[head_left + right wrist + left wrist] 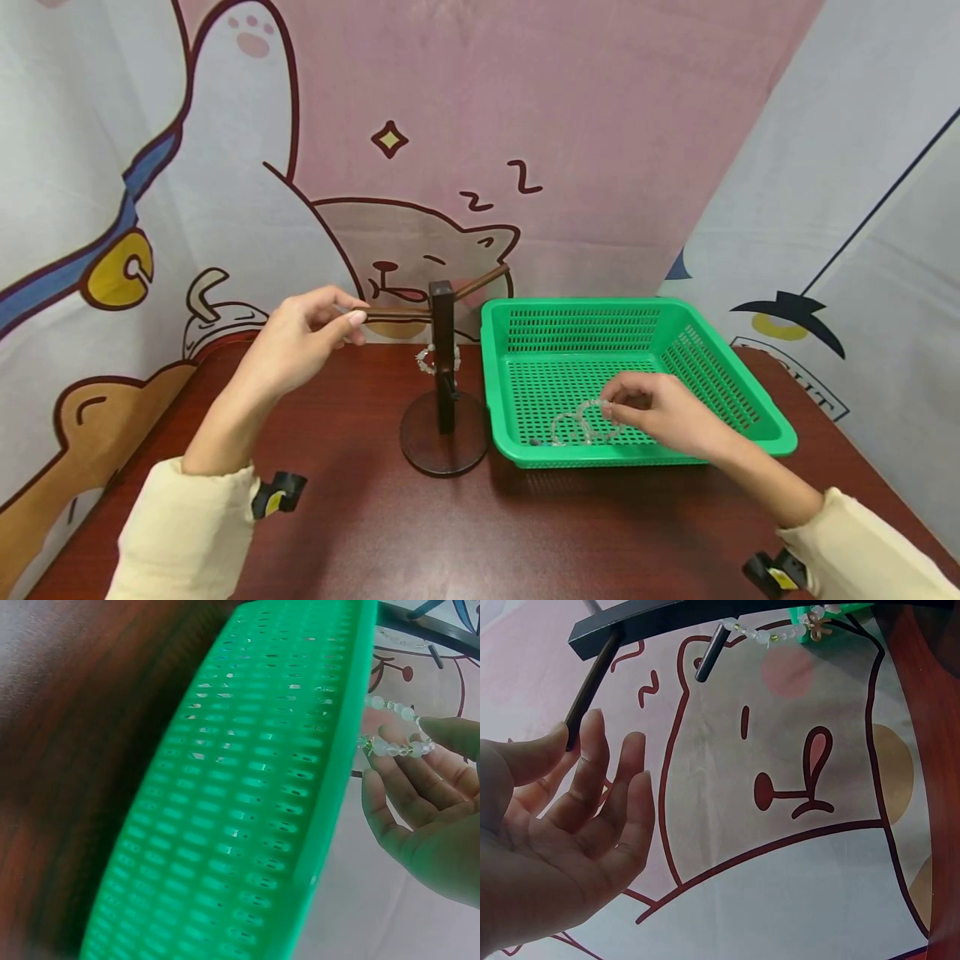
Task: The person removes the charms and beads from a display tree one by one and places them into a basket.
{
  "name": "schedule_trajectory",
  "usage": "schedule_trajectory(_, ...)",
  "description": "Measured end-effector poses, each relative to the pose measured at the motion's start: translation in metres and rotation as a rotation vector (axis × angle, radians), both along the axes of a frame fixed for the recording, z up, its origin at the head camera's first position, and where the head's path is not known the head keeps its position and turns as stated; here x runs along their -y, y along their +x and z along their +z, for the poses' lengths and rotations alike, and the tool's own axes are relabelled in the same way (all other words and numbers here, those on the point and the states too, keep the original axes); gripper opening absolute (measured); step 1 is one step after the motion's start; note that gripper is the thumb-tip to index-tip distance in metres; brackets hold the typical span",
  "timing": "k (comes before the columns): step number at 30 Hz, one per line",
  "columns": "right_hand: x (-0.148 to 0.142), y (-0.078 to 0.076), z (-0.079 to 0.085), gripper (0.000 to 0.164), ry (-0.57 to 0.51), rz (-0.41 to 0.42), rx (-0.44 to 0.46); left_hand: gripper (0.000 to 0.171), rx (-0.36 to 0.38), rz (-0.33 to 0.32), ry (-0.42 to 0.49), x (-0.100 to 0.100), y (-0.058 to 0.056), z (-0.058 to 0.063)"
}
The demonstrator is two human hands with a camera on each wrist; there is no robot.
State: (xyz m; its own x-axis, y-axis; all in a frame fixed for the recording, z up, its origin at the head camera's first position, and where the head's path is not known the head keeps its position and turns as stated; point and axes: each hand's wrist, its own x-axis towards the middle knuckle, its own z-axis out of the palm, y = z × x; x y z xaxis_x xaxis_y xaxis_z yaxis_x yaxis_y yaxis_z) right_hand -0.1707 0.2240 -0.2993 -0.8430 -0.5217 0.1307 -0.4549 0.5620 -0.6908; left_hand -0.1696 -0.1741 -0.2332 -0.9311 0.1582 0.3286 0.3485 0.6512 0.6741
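Note:
My left hand point(303, 337) pinches the tip of a brown wooden peg point(397, 313) between thumb and fingers. That peg juts left from the top of a dark upright display stand point(445, 358) with a round base. In the left wrist view, the other fingers fan out loosely below the peg point(592, 690). Lower on the stand hangs a beaded bracelet point(769, 635) with a small charm. My right hand point(663, 410) is over the front of a green basket point(641, 456), its thumb and fingers pinching a clear bead bracelet point(386, 748). Another clear bracelet point(556, 429) lies just left of it.
A second upper peg point(483, 282) slants back right from the stand, close to the basket's left rim. The reddish-brown table point(360, 533) extends in front. A printed cartoon cloth point(600, 125) hangs behind. A small dark item point(535, 442) sits in the basket's front left corner.

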Motion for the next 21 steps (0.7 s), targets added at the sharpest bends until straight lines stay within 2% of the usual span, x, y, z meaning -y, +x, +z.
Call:
schedule_trajectory(10,-0.001,0.001,-0.006,0.006,0.003,-0.012,-0.004,0.02,0.003,-0.007,0.008,0.0,0.0,0.0)
schedule_trajectory(15,0.0,0.0,-0.003,0.009,-0.015,-0.028,0.005,0.016,0.007,-0.004,-0.001,0.0,-0.001,0.0)
schedule_trajectory(21,0.003,-0.003,0.005,0.014,-0.054,0.004,-0.003,0.015,0.01,-0.005,-0.001,0.0,-0.001,0.0)
